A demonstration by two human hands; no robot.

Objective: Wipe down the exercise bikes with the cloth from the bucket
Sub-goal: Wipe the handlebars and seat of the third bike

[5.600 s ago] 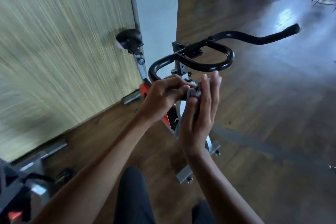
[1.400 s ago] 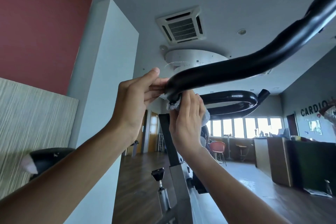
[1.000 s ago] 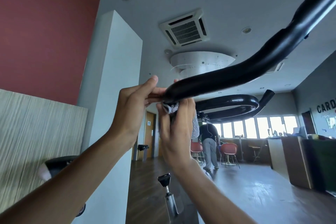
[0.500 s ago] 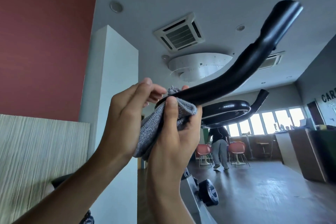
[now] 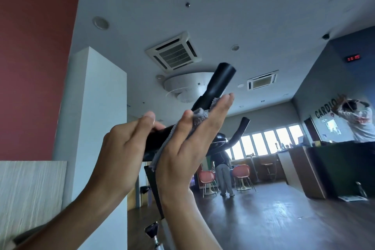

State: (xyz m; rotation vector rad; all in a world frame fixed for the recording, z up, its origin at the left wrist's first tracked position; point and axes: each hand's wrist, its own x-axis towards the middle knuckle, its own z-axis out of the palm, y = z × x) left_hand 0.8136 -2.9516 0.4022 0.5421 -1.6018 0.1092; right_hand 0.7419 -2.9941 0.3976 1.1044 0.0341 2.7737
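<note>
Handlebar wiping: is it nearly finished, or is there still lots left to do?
Done: the grey cloth is out and on the bar. In hand: the right hand presses it flat against the near handlebar while the left hand grips lower down. Left: probably the bar's tip above the cloth, the far handlebar horn and the black post below. So not nearly done.

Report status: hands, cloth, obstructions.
Left hand grips the handlebar. Right hand, flat, presses the grey cloth against it. Nothing on the bar between cloth and its tip.
</note>
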